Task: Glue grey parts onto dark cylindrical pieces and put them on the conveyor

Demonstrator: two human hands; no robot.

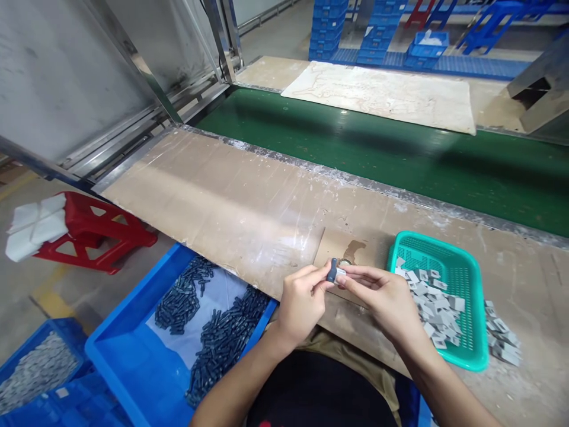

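Observation:
Between finger and thumb, my left hand (304, 299) pinches a small dark blue-grey plastic piece (332, 271). My right hand (380, 293) is closed on a small white-grey block (341, 273), which touches the dark piece. Both hands meet above a cardboard sheet (329, 246) with a dark stain, on the near side of the bench. Just behind the fingertips a small round metal-rimmed object (345, 263) shows in part. To the right of my right hand stands a green plastic basket (478, 308) with many white-grey blocks (438, 308) in it.
More grey blocks (502, 335) lie right of the basket. A blue crate (128, 350) at lower left holds dark pieces (222, 332) on white sheeting. Beyond the bench (213, 178) runs a green conveyor belt (275, 118). A red stool (102, 231) stands at left.

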